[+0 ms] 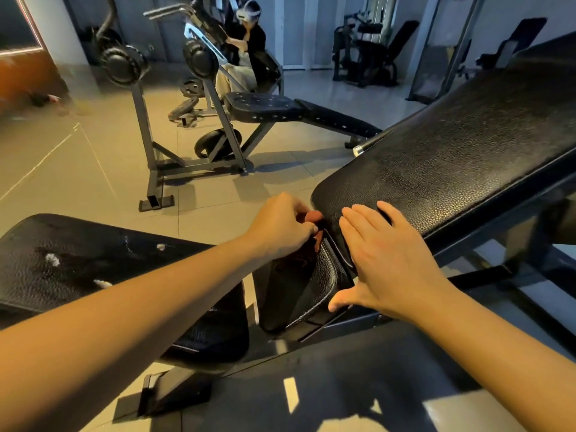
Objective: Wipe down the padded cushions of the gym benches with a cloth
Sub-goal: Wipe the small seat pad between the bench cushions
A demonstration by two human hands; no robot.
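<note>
Left hand: my left hand (280, 226) is curled round a bunched reddish cloth (313, 216).
Right hand: my right hand (386, 260) lies flat, fingers spread, holding nothing; I judge it steadies the pads.
Cloth: at the near edge of the back pad (452, 145), above the seat pad (308, 285) gap.
Room: the back pad stretches far right; floor (218, 198) lies left of its edge.

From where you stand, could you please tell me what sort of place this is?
Very likely a gym: the left hand pinches a reddish cloth at the end of a black padded bench cushion, a second bench stands beyond, and weight plates are mounted behind it.
</note>
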